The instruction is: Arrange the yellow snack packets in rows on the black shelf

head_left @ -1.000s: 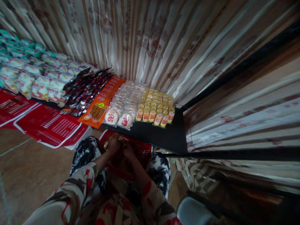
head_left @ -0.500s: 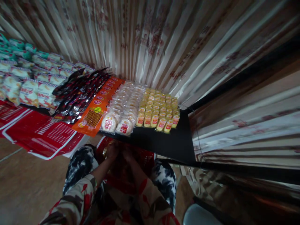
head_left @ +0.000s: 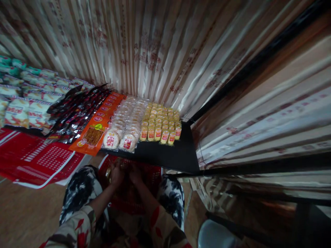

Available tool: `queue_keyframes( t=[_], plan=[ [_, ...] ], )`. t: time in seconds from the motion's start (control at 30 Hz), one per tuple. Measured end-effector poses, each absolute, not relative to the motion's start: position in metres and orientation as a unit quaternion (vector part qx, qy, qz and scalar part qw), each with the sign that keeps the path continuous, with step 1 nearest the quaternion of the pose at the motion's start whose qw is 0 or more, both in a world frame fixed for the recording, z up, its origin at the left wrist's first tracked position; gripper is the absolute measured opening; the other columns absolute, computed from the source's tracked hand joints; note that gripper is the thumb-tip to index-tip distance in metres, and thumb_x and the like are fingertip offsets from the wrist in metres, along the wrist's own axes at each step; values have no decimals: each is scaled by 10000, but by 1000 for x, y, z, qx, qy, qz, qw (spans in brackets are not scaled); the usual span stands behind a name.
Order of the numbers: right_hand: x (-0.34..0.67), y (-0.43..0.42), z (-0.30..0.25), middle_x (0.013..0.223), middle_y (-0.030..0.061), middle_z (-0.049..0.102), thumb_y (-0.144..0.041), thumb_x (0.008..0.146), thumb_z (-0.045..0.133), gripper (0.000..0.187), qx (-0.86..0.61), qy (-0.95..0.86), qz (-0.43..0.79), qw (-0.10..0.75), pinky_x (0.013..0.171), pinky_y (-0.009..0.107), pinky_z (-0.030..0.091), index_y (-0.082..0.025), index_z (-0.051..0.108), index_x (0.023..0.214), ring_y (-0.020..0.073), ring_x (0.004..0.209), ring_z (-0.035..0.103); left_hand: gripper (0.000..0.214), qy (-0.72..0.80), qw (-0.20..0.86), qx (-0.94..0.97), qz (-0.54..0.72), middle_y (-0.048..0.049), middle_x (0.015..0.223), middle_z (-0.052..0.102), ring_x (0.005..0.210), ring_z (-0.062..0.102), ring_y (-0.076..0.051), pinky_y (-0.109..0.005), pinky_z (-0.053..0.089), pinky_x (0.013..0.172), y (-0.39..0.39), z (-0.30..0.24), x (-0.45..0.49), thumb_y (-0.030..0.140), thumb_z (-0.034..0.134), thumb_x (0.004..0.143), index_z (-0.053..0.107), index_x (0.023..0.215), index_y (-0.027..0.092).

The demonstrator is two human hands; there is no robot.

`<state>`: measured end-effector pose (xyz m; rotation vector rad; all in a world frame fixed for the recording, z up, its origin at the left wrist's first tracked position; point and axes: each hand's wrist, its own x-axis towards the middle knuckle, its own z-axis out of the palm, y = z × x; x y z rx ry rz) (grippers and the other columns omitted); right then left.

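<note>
Both my hands reach down into a red plastic basket [head_left: 155, 175] between my knees, in the shade below the shelf edge. My left hand [head_left: 117, 175] is in its left part, next to a shiny yellowish wrapper [head_left: 108, 174]. Close beside it is my right hand [head_left: 134, 174]. The fingers of both are lost in the dark, so what they hold does not show. Above them on the black shelf [head_left: 168, 156] stand rows of small yellow snack packs [head_left: 158, 132] and round white crackers in clear wrappers [head_left: 128, 142].
Left of the crackers lie an orange snack bag [head_left: 91, 136], dark shiny packets [head_left: 74, 112] and white snack bags [head_left: 17, 112]. Another red basket [head_left: 49, 155] stands at the left. A pleated curtain [head_left: 144, 44] hangs behind, and a pale rounded object [head_left: 216, 234] is at lower right.
The view has shifted, so the shelf and its goods sit further left and slightly lower. Both hands stay in the basket, close together.
</note>
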<state>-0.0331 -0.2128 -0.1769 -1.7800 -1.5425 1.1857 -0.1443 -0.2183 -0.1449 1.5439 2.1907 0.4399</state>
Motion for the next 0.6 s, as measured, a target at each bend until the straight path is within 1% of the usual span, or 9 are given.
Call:
queue_keyframes(
  t=[0.07, 0.17, 0.27, 0.37, 0.47, 0.6],
  plan=[
    [-33, -217, -168, 992, 47, 665, -42, 699, 456, 369, -667, -575, 412, 236, 869, 319, 445, -206, 630, 979, 181, 929, 611, 399, 778, 230, 564, 156, -105, 1046, 606, 1013, 560, -201, -299, 425, 917, -222, -136, -146, 26, 451, 720, 608, 1070, 136],
    [-31, -226, -155, 981, 48, 658, -85, 708, 501, 319, -650, -607, 380, 254, 880, 327, 430, -202, 623, 978, 185, 936, 596, 373, 773, 248, 568, 137, -116, 1056, 602, 1000, 567, -215, -321, 424, 909, -227, -120, -149, 71, 446, 759, 600, 1090, 148],
    [-27, -234, -142, 943, 55, 647, -98, 701, 507, 301, -648, -621, 353, 265, 855, 323, 430, -194, 627, 959, 186, 909, 583, 363, 772, 256, 567, 126, -119, 1102, 575, 1009, 562, -220, -328, 415, 907, -236, -103, -150, 128, 453, 783, 583, 1120, 165],
    [-23, -241, -129, 914, 47, 629, -89, 678, 500, 323, -656, -616, 342, 269, 790, 284, 441, -202, 632, 950, 161, 820, 572, 361, 763, 268, 571, 137, -122, 1140, 547, 1025, 552, -217, -318, 407, 907, -246, -88, -149, 167, 452, 794, 575, 1134, 174],
    [-17, -247, -117, 884, 32, 625, -117, 687, 510, 305, -655, -617, 344, 269, 748, 261, 441, -213, 632, 949, 144, 752, 558, 356, 755, 286, 570, 153, -106, 1117, 554, 1039, 542, -215, -314, 398, 914, -254, -73, -150, 195, 465, 789, 571, 1129, 182],
    [-6, -253, -104, 920, 32, 637, -179, 717, 530, 274, -637, -625, 352, 282, 773, 265, 439, -209, 621, 973, 155, 817, 566, 339, 726, 317, 575, 204, -80, 1047, 581, 1013, 549, -193, -300, 402, 914, -258, -58, -154, 200, 486, 768, 583, 1092, 173]
  ],
)
